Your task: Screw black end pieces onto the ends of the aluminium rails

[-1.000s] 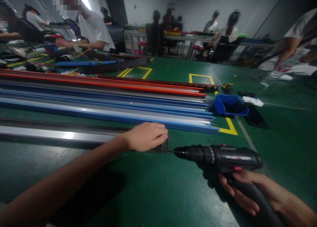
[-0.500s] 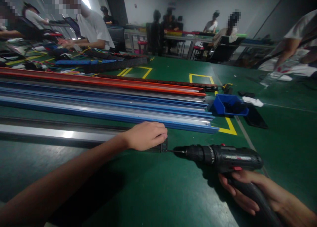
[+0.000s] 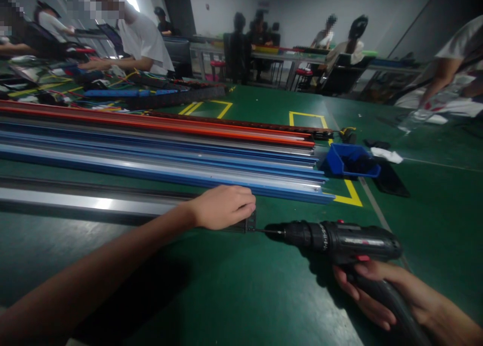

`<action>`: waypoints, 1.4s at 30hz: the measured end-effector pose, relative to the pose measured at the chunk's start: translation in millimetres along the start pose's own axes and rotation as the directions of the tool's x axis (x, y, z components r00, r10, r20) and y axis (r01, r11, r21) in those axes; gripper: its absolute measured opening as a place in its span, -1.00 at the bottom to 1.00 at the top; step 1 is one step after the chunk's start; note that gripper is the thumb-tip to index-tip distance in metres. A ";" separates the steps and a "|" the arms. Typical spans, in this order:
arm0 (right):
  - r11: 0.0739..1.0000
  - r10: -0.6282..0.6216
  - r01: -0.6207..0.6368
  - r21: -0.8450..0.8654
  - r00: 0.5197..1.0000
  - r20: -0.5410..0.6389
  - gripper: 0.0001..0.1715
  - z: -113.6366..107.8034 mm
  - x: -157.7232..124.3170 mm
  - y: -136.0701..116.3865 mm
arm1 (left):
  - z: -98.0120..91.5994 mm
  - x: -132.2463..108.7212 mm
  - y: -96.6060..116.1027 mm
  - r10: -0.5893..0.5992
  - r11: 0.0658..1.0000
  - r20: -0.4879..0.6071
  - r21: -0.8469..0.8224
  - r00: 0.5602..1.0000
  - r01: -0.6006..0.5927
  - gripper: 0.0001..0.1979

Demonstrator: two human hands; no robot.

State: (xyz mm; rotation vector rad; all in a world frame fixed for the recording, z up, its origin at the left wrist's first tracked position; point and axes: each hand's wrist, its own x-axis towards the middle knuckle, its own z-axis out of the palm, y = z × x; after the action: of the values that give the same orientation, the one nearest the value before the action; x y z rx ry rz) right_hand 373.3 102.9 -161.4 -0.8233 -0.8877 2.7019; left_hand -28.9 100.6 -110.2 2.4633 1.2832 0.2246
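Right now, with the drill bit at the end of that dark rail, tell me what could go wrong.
1. The left hand grips the dark rail right beside the bit; if the bit slips off, it could strike the fingers.
2. The right hand alone holds the drill, low on its grip; torque might twist it off line.
3. Only the left hand steadies the rail, so it may slide toward the blue rails.

The head-worn camera looks forward and down, close over the left hand [image 3: 222, 207] and right hand [image 3: 372, 290].
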 end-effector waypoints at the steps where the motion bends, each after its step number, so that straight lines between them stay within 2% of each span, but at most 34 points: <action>1: 1.000 0.006 -0.005 0.004 1.000 -0.005 -0.63 -0.6 -0.3 0.2 | 0.1 0.2 0.0 0.001 1.000 0.000 0.001 1.000 -0.001 -0.64; 14: 1.000 0.025 -0.025 -0.007 0.997 -0.080 -0.62 -2.8 -3.1 1.4 | 0.3 0.4 0.4 0.014 1.000 -0.020 0.017 1.000 -0.014 -0.64; 42: 0.999 0.024 -0.023 0.029 0.999 -0.039 -0.68 0.5 -2.3 -1.6 | 1.4 0.4 -1.1 0.000 1.000 0.003 0.012 1.000 0.000 -0.65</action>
State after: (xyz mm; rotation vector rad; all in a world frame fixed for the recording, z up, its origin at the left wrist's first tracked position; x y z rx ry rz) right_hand 375.0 103.1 -159.0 -0.8835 -0.8337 2.7018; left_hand -29.1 101.1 -112.0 2.4726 1.2873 0.2135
